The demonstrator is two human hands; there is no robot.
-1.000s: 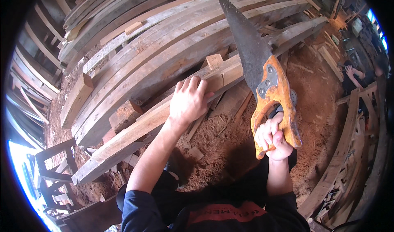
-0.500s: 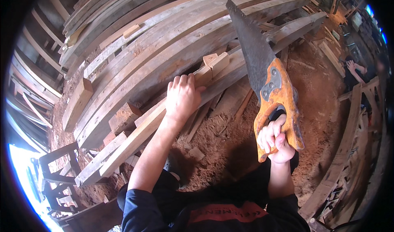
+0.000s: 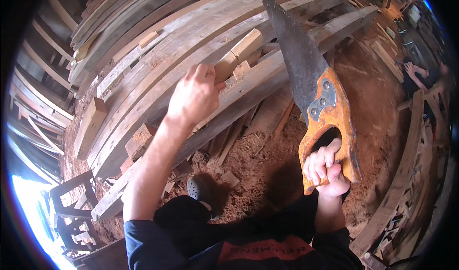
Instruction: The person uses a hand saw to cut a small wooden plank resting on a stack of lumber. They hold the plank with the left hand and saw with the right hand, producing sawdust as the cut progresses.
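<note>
My left hand [image 3: 195, 91] is closed around a narrow wood strip [image 3: 247, 42], which pokes out past my fingers with a dark line across it. My forearm hides the strip's lower part. Beside the strip, a small wood block [image 3: 242, 70] rests on a long squared beam [image 3: 267, 81]. On the right, my right hand [image 3: 326, 167] grips a handsaw [image 3: 299, 55] by its worn orange handle. Its dark blade points up and away from me, apart from the strip in this view.
Long stacked beams [image 3: 191, 40] curve across the far side. A short timber [image 3: 91, 126] leans at the left. Reddish sawdust [image 3: 272, 174] covers the floor, with my shoe [image 3: 197, 189] on it. More planks [image 3: 401, 174] lie right; another person's hand [image 3: 417, 70] shows far right.
My left hand has moved left and up, lifting and shifting the wood strip off the beam. The handsaw stays in my right hand, moved slightly right.
</note>
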